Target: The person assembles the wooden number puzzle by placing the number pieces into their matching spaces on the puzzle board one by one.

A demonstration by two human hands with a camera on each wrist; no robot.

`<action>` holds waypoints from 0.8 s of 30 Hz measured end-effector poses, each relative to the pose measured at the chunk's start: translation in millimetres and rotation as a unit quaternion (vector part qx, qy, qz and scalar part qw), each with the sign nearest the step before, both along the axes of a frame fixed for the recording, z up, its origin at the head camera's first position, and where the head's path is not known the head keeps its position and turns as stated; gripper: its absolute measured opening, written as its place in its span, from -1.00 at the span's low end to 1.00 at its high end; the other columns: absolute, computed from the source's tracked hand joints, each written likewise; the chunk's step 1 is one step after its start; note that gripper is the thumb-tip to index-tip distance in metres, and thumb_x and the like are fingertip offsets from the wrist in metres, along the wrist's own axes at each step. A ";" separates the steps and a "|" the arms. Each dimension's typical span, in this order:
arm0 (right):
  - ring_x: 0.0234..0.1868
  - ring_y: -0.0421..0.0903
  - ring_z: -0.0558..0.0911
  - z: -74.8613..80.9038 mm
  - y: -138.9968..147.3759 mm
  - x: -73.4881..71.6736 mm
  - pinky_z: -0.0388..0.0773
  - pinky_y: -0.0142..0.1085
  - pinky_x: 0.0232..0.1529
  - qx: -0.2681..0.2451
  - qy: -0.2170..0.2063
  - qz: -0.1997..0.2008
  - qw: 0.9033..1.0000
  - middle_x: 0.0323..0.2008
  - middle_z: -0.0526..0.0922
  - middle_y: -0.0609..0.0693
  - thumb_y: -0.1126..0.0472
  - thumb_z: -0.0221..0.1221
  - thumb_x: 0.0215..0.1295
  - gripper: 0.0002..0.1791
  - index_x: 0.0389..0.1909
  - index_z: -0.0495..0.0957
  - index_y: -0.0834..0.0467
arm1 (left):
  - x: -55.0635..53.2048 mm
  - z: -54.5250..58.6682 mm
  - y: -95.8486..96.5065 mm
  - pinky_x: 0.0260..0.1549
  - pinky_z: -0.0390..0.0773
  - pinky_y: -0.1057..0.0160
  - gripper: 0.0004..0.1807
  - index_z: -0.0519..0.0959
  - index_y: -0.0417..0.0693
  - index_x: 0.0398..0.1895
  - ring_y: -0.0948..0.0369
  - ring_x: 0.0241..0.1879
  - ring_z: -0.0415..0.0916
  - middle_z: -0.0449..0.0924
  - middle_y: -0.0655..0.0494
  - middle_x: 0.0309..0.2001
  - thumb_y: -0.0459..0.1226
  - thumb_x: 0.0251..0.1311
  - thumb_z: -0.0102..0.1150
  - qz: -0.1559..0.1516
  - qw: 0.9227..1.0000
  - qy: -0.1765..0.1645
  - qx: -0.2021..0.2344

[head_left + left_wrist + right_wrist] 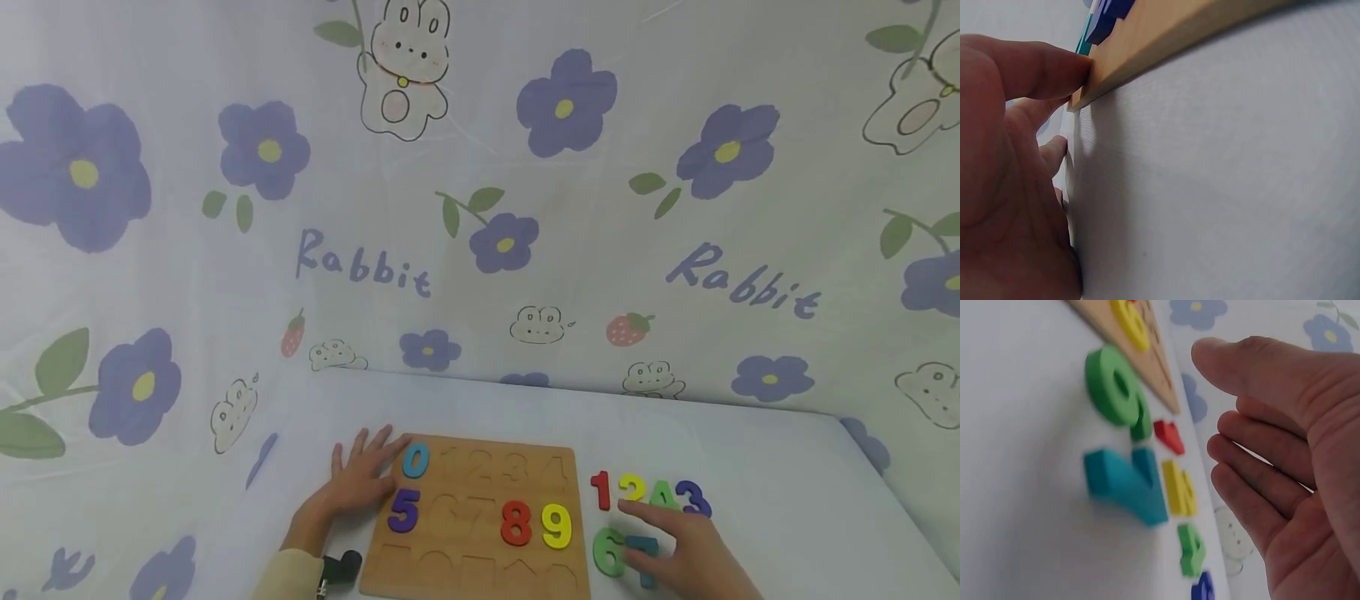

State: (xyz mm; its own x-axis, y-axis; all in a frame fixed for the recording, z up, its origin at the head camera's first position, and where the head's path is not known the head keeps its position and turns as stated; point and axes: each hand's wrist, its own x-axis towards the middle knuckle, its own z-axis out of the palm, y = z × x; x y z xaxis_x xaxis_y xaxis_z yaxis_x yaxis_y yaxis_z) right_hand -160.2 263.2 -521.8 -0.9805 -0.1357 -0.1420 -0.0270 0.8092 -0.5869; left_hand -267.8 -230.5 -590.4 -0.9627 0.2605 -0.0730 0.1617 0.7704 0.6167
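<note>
My left hand (pixel 352 483) rests at the upper left corner of a wooden number puzzle board (pixel 450 571), fingers spread. In the left wrist view its thumb (pixel 1047 69) touches the board's edge. Over the loose numbers right of the board hovers my right hand (pixel 693 550), fingers extended, holding nothing. Its thumb partly covers the teal 7 (pixel 1122 487) in the head view. Beside that lies the green 6 (pixel 606 552). Behind them stand in a row the red 1 (pixel 602 490), yellow 2 (pixel 632 485), green 4 (pixel 663 495) and dark blue 3 (pixel 693 498).
On the board sit the blue 0 (pixel 416 460), purple 5 (pixel 404 511), red 8 (pixel 516 523) and yellow 9 (pixel 557 526); other recesses are bare. A black object (pixel 343 567) is by my left wrist. A patterned curtain (pixel 480 167) hangs behind the white table (pixel 810 500).
</note>
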 end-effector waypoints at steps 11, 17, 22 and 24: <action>0.29 0.11 0.71 -20.7 20.9 6.0 0.67 0.26 0.30 0.023 -0.064 -0.052 0.996 0.27 0.78 -0.08 -0.04 0.65 0.09 -0.21 0.41 0.67 -0.07 | -2.0 -4.4 -1.7 0.54 -0.66 -0.57 -0.18 0.27 0.31 0.74 -0.37 0.76 -0.42 -0.04 -0.12 0.80 -0.16 0.38 0.15 -0.004 1.000 0.000 -0.016; 0.27 0.11 0.69 -24.6 21.9 9.9 0.61 0.31 0.34 0.018 -0.083 -0.057 0.995 0.25 0.79 -0.07 -0.07 0.64 0.09 -0.22 0.39 0.69 -0.05 | 1.7 2.0 0.8 0.53 -0.67 -0.58 -0.18 0.29 0.25 0.73 -0.40 0.76 -0.42 -0.03 -0.16 0.80 -0.17 0.36 0.17 -0.007 1.000 -0.001 -0.008; 0.28 0.07 0.68 -29.3 22.1 9.6 0.60 0.31 0.36 0.008 -0.097 -0.064 0.993 0.26 0.78 -0.10 -0.09 0.65 0.06 -0.23 0.36 0.70 -0.10 | 5.9 9.7 3.1 0.52 -0.67 -0.60 -0.17 0.32 0.21 0.72 -0.45 0.74 -0.41 -0.01 -0.24 0.78 -0.20 0.32 0.17 -0.008 1.000 0.000 0.005; 0.28 0.04 0.68 -30.6 22.7 9.1 0.60 0.29 0.37 0.009 -0.091 -0.061 0.994 0.27 0.78 -0.12 -0.08 0.66 0.05 -0.23 0.36 0.70 -0.12 | 5.3 8.8 2.1 0.51 -0.66 -0.61 -0.17 0.33 0.19 0.71 -0.46 0.73 -0.40 -0.01 -0.25 0.78 -0.20 0.32 0.17 -0.008 1.000 0.004 0.004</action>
State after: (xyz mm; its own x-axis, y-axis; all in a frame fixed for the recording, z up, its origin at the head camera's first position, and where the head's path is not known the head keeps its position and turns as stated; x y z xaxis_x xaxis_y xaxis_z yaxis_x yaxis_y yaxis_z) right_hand -151.1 285.9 -552.4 -0.9472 -0.0129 -0.3203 0.1777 0.8103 -0.5584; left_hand -262.5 -228.3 -581.6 -0.9590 0.2761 -0.0640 0.1781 0.7628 0.6216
